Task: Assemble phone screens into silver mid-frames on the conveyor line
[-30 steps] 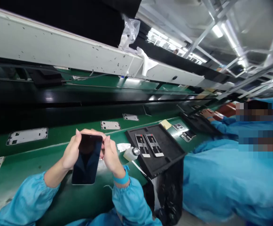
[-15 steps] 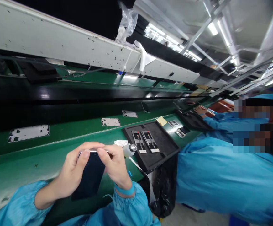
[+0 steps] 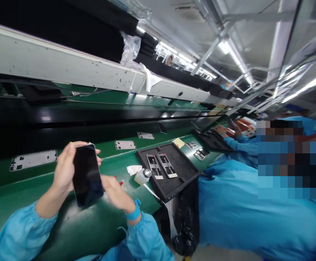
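Note:
My left hand [image 3: 64,168] is closed around a dark-screened smartphone [image 3: 87,175], thumb along its left side and fingertips showing past its upper right edge. The phone is tilted upright above the green bench, its black glass facing me. My right hand [image 3: 118,192] is at the phone's lower right edge, its fingers stretched out toward it and slightly blurred; whether they touch the edge is hard to tell. Beyond that hand stand a small bottle with a metal cap [image 3: 143,176] and a crumpled white wipe [image 3: 134,169]. Small red bits [image 3: 121,183] lie nearby.
A black tray [image 3: 185,183] holds two opened phone units [image 3: 166,165]. Pale phone frames [image 3: 34,159] lie along the green line behind. A yellow pad [image 3: 178,142] lies past the tray. A co-worker's blue sleeve [image 3: 228,195] is close on the right, with a black bag [image 3: 186,221] below the tray.
The phone has been raised and turned to face me more upright. My left hand has shifted from its top edge to its left side; my right hand has dropped from the top to the lower right edge.

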The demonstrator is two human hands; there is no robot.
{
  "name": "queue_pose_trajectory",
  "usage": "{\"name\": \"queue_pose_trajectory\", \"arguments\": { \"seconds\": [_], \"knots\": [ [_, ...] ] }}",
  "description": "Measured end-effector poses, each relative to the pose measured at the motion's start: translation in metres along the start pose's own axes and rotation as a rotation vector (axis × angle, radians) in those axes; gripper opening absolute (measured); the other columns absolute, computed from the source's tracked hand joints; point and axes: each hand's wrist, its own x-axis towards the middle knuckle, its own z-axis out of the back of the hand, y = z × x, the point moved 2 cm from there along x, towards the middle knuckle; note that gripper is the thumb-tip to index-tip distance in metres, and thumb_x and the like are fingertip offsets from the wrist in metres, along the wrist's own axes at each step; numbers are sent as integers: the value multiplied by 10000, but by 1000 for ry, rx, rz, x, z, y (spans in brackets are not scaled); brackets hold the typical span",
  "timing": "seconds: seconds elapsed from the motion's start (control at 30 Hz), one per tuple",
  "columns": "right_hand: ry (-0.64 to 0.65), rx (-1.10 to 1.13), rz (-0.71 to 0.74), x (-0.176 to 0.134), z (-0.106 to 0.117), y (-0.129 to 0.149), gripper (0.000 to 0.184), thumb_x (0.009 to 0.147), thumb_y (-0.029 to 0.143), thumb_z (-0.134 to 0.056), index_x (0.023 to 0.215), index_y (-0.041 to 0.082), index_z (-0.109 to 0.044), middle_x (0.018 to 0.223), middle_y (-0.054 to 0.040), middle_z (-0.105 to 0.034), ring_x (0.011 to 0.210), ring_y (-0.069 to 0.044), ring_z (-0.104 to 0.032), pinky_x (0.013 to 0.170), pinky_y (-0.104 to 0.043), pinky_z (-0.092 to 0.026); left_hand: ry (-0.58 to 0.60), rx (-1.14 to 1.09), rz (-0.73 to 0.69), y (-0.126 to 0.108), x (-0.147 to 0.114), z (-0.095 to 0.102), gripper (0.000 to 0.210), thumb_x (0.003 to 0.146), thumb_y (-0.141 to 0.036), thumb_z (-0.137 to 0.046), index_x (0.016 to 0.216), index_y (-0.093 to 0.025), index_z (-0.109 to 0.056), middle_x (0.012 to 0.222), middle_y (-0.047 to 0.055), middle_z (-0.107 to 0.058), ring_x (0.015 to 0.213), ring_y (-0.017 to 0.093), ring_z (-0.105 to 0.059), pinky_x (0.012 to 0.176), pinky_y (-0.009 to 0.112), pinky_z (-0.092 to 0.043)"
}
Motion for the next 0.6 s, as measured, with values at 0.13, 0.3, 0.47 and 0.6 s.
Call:
{"name": "queue_pose_trajectory", "arguments": {
  "seconds": [0.13, 0.3, 0.47, 0.6],
  "knots": [
    [105, -34, -51, -14, -7, -8, 783, 891, 920, -444, 688, 181, -604, 601, -6, -596, 514, -118, -561, 523, -251, -486, -86, -94, -50, -12, 3, 5, 439, 1037, -615, -545, 1089, -190, -638, 920, 108, -826, 680, 265, -793, 606, 392, -677],
    [245, -78, -107, -12, 8, -6, 794, 848, 925, -511, 657, 169, -655, 537, 9, -587, 431, -90, -502, 448, -224, -413, -52, -123, -62, -9, -2, -1, 640, 917, -764, -632, 1232, -208, -653, 952, 121, -827, 727, 263, -800, 644, 397, -695],
    [74, -33, -124, -10, 1, -12, 701, 812, 852, -642, 594, 186, -638, 471, 32, -525, 408, -84, -459, 431, -225, -383, -103, -122, -150, -9, -6, -6, 651, 830, -764, -742, 1174, -215, -681, 910, 104, -822, 697, 260, -781, 604, 388, -689],
    [-65, 31, -129, -5, -14, -23, 603, 797, 710, -780, 543, 196, -594, 440, 46, -491, 422, -83, -451, 439, -226, -358, -177, -110, -216, -15, -7, -8, 630, 839, -784, -715, 1125, -224, -680, 882, 81, -819, 667, 256, -766, 576, 381, -677]
  ]
}}
